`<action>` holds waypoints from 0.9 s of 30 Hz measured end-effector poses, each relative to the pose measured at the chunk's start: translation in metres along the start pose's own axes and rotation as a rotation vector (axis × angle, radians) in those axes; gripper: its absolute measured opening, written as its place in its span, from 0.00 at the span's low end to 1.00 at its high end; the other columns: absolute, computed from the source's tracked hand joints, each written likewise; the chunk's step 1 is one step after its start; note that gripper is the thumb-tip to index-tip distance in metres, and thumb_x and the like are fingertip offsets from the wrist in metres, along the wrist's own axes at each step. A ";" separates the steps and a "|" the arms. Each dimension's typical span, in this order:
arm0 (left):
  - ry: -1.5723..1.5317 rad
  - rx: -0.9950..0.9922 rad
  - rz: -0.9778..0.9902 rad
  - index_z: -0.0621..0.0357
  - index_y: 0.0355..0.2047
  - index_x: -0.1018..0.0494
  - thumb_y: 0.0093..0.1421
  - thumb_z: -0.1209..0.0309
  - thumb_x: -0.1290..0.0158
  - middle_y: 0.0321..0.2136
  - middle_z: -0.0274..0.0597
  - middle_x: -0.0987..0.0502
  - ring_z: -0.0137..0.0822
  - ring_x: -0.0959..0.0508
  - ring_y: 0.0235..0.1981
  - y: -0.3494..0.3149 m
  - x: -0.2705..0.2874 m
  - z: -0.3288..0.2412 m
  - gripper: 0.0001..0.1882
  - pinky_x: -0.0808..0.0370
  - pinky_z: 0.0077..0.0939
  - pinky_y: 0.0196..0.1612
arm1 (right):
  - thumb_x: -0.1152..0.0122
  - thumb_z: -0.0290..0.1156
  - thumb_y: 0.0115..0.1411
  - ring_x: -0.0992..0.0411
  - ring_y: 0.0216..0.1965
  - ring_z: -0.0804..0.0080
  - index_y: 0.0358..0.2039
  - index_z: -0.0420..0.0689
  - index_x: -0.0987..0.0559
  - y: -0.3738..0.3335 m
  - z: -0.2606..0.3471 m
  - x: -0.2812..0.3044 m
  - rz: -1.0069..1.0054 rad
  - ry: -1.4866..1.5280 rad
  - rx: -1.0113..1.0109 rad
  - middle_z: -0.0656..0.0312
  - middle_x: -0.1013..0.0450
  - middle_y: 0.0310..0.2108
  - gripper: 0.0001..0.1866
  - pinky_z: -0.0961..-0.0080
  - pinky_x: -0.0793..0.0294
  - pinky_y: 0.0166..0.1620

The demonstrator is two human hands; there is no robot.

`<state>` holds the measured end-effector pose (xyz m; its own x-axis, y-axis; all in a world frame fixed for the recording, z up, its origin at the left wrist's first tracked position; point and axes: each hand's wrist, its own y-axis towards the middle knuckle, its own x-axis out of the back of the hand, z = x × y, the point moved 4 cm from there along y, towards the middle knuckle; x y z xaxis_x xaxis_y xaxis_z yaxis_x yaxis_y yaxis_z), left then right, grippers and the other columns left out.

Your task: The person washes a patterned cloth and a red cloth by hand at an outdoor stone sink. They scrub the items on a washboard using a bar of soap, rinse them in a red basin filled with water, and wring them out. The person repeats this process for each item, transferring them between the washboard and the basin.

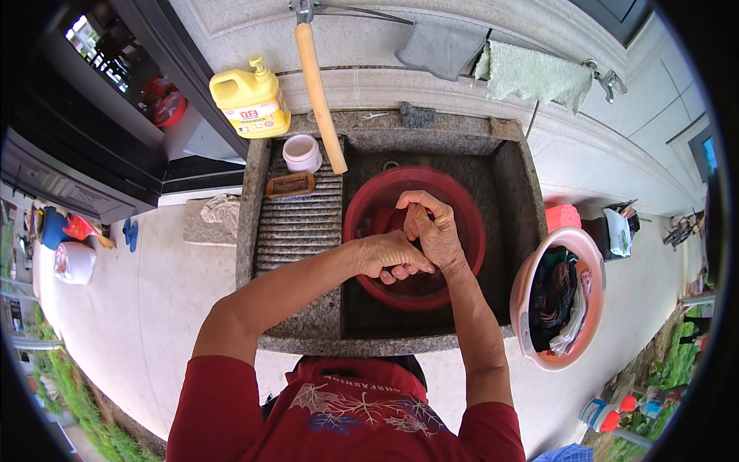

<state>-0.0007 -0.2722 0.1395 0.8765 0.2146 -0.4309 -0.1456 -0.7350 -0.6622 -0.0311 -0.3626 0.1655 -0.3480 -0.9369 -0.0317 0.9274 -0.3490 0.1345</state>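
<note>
Above a red basin (pixel 468 202) in the stone sink (pixel 517 208), my two hands press together. My left hand (pixel 391 254) is closed, its fingers curled toward the other hand. Bent at the wrist, my right hand (pixel 435 233) is closed too, its fingers folded over. A small dark patch shows between them, but what they grip is mostly hidden. The basin appears to hold water and something reddish. A pale tan tube (pixel 319 100) hangs from the tap (pixel 304 11) to the sink's left part, beside the ridged washboard (pixel 299 235).
On the sink's left stand a wooden brush (pixel 291 184), a whitish jar (pixel 302 154) and a yellow pump jug (pixel 250 104). A pink tub (pixel 522 296) of laundry (pixel 556 296) stands at the right. Grey (pixel 443 50) and pale green (pixel 537 75) cloths hang behind.
</note>
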 end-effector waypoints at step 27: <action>0.343 -0.244 -0.323 0.56 0.47 0.48 0.41 0.73 0.33 0.27 0.41 0.28 0.28 0.28 0.23 0.052 0.018 0.027 0.39 0.32 0.21 0.20 | 0.43 0.36 0.58 0.31 0.42 0.53 0.46 0.43 0.31 -0.056 -0.073 0.041 -0.234 -0.455 -0.079 0.50 0.30 0.40 0.18 0.64 0.32 0.47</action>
<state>-0.0052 -0.2894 0.0807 0.9646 0.2626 0.0236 0.2321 -0.8034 -0.5484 -0.0878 -0.3829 0.0847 -0.5556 -0.7373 0.3843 0.8190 -0.5650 0.1000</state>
